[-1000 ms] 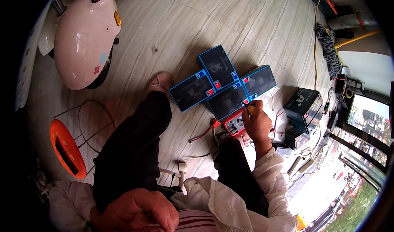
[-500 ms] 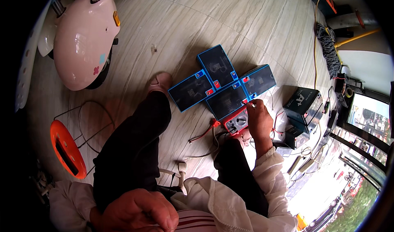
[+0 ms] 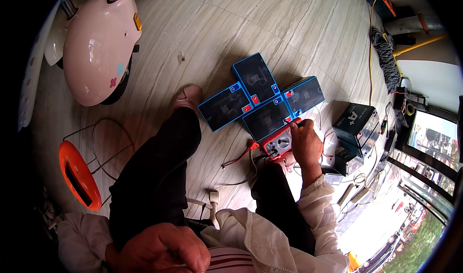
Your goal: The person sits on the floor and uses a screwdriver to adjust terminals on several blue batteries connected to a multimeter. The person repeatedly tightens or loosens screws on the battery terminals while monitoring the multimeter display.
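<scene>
Several black batteries with blue edges lie close together on the floor: one at the far middle [image 3: 254, 77], one at the left [image 3: 224, 107], one at the right [image 3: 306, 97] and one nearest me [image 3: 266, 118]. My right hand [image 3: 307, 142] is at the nearest battery's right corner, by a red terminal. Its fingers are closed around something small and yellowish, mostly hidden. Just left of it is a red multimeter [image 3: 279, 144] with a round dial, beside the battery. Low in front of my body, my left hand [image 3: 166, 246] is curled, its fingertips partly hidden.
Larger dark batteries [image 3: 356, 123] stand at the right among loose cables. A red clip [image 3: 253, 145] with leads lies left of the multimeter. An orange stool [image 3: 79, 176] is on the left, below a pink scooter [image 3: 99, 51]. My shoe [image 3: 189, 97] is close to the left battery.
My right hand has turned and shifted slightly at the battery's corner, and a yellowish bit now shows between its fingers. The left hand and the batteries stay where they were.
</scene>
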A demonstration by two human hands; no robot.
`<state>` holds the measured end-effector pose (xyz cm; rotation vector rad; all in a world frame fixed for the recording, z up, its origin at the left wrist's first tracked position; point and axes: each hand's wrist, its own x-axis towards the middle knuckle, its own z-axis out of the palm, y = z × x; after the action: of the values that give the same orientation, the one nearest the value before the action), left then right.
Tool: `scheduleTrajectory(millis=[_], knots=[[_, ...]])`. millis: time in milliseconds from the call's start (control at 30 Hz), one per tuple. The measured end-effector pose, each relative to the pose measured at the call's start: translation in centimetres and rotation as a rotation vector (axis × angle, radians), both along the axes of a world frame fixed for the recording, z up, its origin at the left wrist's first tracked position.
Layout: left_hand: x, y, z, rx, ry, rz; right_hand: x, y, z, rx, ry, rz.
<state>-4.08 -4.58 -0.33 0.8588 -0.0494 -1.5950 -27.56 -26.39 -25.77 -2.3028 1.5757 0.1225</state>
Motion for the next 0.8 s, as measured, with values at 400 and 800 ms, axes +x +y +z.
scheduleTrajectory(millis=[400, 800], knots=[[0.3, 0.3, -0.1, -0.003, 0.008, -0.029, -0.2, 0.0, 0.0, -0.023, -0.035, 0.029], [0.0, 0.3, -0.2, 0.005, 0.017, -0.027, -0.8, 0.0, -0.5, -0.042, -0.255, 0.072]])
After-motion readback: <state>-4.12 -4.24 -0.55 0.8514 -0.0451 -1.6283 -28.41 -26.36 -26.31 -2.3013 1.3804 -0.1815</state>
